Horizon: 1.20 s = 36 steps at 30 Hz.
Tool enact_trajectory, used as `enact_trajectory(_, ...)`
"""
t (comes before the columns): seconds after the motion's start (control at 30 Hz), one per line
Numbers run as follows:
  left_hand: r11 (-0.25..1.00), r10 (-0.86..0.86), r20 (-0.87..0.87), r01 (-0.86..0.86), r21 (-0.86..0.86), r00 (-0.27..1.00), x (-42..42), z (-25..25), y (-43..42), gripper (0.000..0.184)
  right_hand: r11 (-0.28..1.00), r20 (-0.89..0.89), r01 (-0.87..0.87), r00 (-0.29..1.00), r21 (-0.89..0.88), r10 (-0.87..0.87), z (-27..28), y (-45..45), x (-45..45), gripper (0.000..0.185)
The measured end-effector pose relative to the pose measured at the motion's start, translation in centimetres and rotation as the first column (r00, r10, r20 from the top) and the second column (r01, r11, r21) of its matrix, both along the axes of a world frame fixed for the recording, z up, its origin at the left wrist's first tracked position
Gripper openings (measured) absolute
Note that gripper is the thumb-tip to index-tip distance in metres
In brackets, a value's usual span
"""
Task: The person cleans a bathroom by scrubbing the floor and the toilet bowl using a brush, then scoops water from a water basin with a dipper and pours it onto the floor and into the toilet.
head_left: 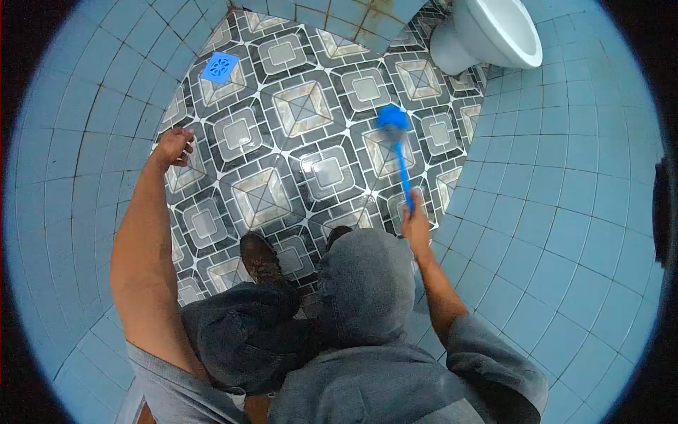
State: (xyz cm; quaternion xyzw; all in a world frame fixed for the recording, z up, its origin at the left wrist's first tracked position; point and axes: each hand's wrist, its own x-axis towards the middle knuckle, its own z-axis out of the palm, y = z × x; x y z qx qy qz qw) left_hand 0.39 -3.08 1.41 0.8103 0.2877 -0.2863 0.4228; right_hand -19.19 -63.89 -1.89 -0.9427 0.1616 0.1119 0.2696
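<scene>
My right hand (417, 220) is closed around the thin handle of a blue toilet brush (403, 166). The brush's round head (393, 121) is over the patterned tile floor (304, 109); its lower part looks smeared by motion, and whether it touches the floor I cannot tell. My left hand (175, 147) is stretched out beside the left wall, fingers loosely bent and apart, holding nothing. A blue square drain cover (219, 67) lies on the floor beyond it.
A white toilet bowl (487, 35) stands at the far right. Light blue tiled walls (558, 184) close in on both sides. My brown shoe (258, 254) is on the floor below, and my bent knees take up the lower middle. Wet-looking shine shows on several tiles.
</scene>
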Motion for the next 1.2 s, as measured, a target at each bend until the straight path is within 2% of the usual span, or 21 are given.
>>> enact_trajectory(0.07, 1.000, 0.013, -0.022, -0.013, 0.021, 1.000, -0.4, 0.1, 0.2, 0.039, 0.994, -0.126, -0.067, 0.989, 0.088, 0.078, 0.7, 3.6, -1.2, 0.050)
enact_trajectory(0.1, 0.999, 0.020, -0.041, -0.018, 0.040, 0.999, -0.5, 0.1, 0.2, 0.038, 0.994, -0.129, -0.068, 0.988, 0.090, 0.079, 0.6, 4.6, -2.1, 0.050)
enact_trajectory(0.17, 0.999, 0.023, -0.067, -0.021, 0.035, 0.997, -1.1, -0.3, 0.9, 0.037, 0.948, -0.258, -0.276, 0.915, 0.158, 0.309, 0.5, 5.8, -3.5, 0.050)
enact_trajectory(0.3, 0.998, 0.050, -0.084, -0.046, 0.049, 0.995, -2.0, 0.1, 1.1, 0.033, 0.956, -0.324, -0.277, 0.900, 0.095, 0.293, 0.1, 3.7, -2.8, 0.050)
enact_trajectory(0.37, 0.998, 0.044, -0.083, -0.040, 0.043, 0.996, -1.9, -0.2, 1.4, 0.032, 0.983, -0.091, -0.180, 0.980, -0.036, 0.177, 1.6, 1.7, -1.1, 0.050)
enact_trajectory(0.43, 0.999, 0.041, -0.082, -0.039, 0.037, 0.996, -1.2, -1.1, 1.8, 0.031, 0.997, -0.034, -0.013, 0.999, -0.075, 0.011, 0.8, -0.6, 1.0, 0.049)
enact_trajectory(0.5, 1.000, 0.024, -0.099, -0.023, 0.007, 0.995, -0.6, -2.4, 2.4, 0.034, 0.995, 0.010, -0.018, 1.000, -0.098, 0.019, 0.4, -1.8, 2.9, 0.048)
enact_trajectory(0.57, 0.999, -0.021, -0.069, 0.024, 0.047, 0.997, -0.3, -0.9, 0.8, 0.042, 0.993, 0.054, -0.023, 0.998, -0.117, 0.029, 0.2, -1.0, 3.8, 0.047)
enact_trajectory(0.63, 0.997, -0.031, -0.087, 0.036, 0.062, 0.996, 0.4, -0.4, 0.1, 0.057, 0.993, 0.060, -0.087, 0.994, -0.076, 0.092, 0.2, 1.7, 4.2, 0.047)
enact_trajectory(0.67, 0.998, -0.016, -0.080, 0.021, 0.064, 0.997, 0.5, -0.2, -0.2, 0.057, 0.995, -0.012, -0.100, 0.995, 0.013, 0.100, 0.3, 3.1, 4.3, 0.047)
enact_trajectory(0.73, 0.996, -0.047, -0.111, 0.054, 0.065, 0.993, 1.2, 0.6, -1.1, 0.061, 0.971, -0.013, -0.211, 0.977, 0.114, 0.214, 1.2, 6.9, 5.2, 0.048)
enact_trajectory(0.77, 0.997, -0.027, -0.093, 0.033, 0.065, 0.995, 1.4, 1.1, -1.7, 0.061, 0.959, -0.037, -0.255, 0.965, 0.123, 0.261, -0.5, 7.9, 5.9, 0.050)
enact_trajectory(0.8, 0.994, -0.081, -0.106, 0.088, 0.064, 0.991, 1.4, 1.8, -2.6, 0.059, 0.922, 0.031, -0.358, 0.933, 0.145, 0.358, 0.2, 9.5, 7.1, 0.052)
enact_trajectory(0.83, 0.988, -0.135, -0.122, 0.144, 0.064, 0.983, 1.5, 2.2, -3.1, 0.058, 0.915, 0.046, -0.380, 0.925, 0.139, 0.377, -0.9, 10.4, 8.4, 0.052)
enact_trajectory(0.87, 0.990, -0.115, -0.104, 0.122, 0.066, 0.988, 1.9, 2.6, -3.4, 0.058, 0.902, -0.014, -0.375, 0.922, 0.216, 0.387, -2.2, 11.6, 10.3, 0.054)
enact_trajectory(0.9, 0.985, -0.171, -0.191, 0.166, -0.040, 0.967, 2.2, 2.2, -3.7, 0.058, 0.886, -0.080, -0.362, 0.913, 0.289, 0.399, -3.1, 12.7, 12.1, 0.056)
enact_trajectory(0.93, 0.968, -0.235, -0.269, 0.199, -0.155, 0.934, 2.5, 1.6, -4.1, 0.057, 0.881, -0.073, -0.383, 0.906, 0.279, 0.417, -2.0, 14.2, 13.9, 0.056)
enact_trajectory(1.0, 0.906, -0.361, -0.366, 0.230, -0.356, 0.858, 3.7, 0.8, -5.4, 0.055, 0.727, -0.258, -0.077, 0.905, 0.682, 0.337, 2.7, 18.4, 17.6, 0.063)
enact_trajectory(1.03, 0.880, -0.440, -0.358, 0.316, -0.356, 0.823, 4.4, 1.3, -6.3, 0.065, 0.726, -0.251, -0.096, 0.900, 0.681, 0.355, 3.7, 20.0, 19.2, 0.063)
enact_trajectory(1.13, 0.845, -0.481, -0.305, 0.342, -0.411, 0.822, 6.0, 2.6, -9.3, 0.090, 0.626, -0.231, -0.045, 0.907, 0.778, 0.352, 6.3, 24.2, 23.2, 0.069)
enact_trajectory(1.2, 0.831, -0.454, -0.319, 0.266, -0.490, 0.832, 7.5, 2.8, -11.1, 0.096, 0.639, -0.237, -0.054, 0.902, 0.768, 0.362, 7.2, 26.4, 25.2, 0.067)
